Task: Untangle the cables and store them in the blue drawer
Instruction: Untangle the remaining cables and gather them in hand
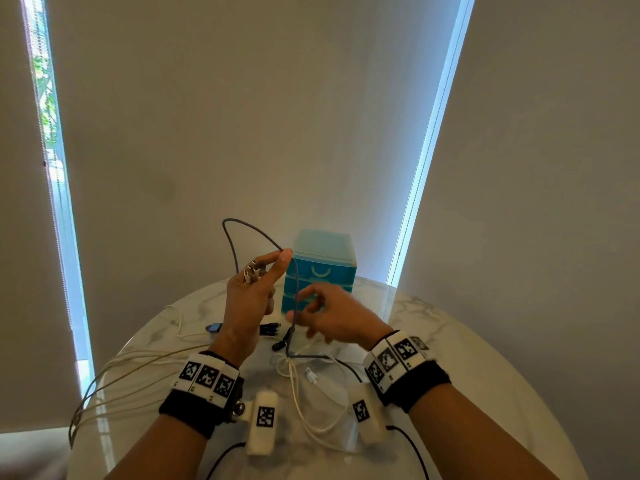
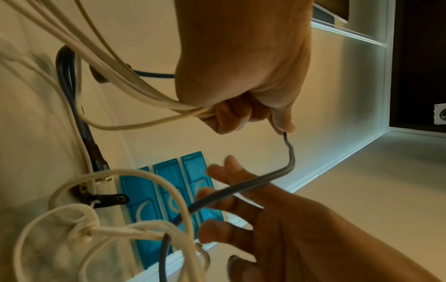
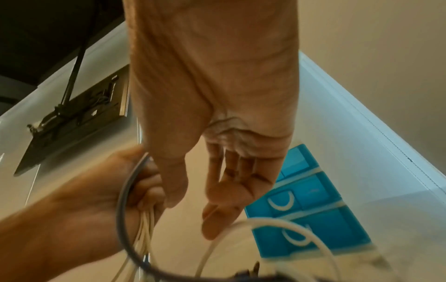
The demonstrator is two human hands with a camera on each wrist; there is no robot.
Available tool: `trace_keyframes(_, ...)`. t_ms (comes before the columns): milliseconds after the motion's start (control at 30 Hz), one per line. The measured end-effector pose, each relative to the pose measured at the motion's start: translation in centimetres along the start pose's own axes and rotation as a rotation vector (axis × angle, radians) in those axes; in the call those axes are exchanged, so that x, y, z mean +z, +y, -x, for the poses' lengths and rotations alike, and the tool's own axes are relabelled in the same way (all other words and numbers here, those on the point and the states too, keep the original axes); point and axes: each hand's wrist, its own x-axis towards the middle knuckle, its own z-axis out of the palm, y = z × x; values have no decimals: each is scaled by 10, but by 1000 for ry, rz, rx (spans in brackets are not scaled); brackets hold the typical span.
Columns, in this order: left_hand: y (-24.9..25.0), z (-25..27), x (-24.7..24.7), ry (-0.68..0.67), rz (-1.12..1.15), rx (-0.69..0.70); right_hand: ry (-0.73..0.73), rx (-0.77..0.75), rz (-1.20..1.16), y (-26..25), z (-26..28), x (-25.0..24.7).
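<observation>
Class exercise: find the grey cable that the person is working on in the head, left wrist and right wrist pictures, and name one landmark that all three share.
Head: the grey cable arcs above the left hand, then drops centre frame.
Left wrist: grey cable slants from the thumb toward lower centre.
Right wrist: grey cable curves down lower left.
Shared landmark: the blue drawer unit.

No readable words, brand names or numbers appeared anywhere. The only markings were black-and-white square code patterns on the wristbands (image 1: 207, 377), which carried no legible text.
</observation>
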Motion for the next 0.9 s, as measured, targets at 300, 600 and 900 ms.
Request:
trace_keyframes(300, 0, -3, -4, 13, 29, 1, 18, -50, -66, -4, -2, 2)
trace_keyframes(600, -1, -5, -8, 150, 84, 18, -490, -117, -78, -9, 22, -20)
trace_keyframes(900, -2, 7, 3, -290, -309, -110, 342, -280, -579, -26, 21, -65)
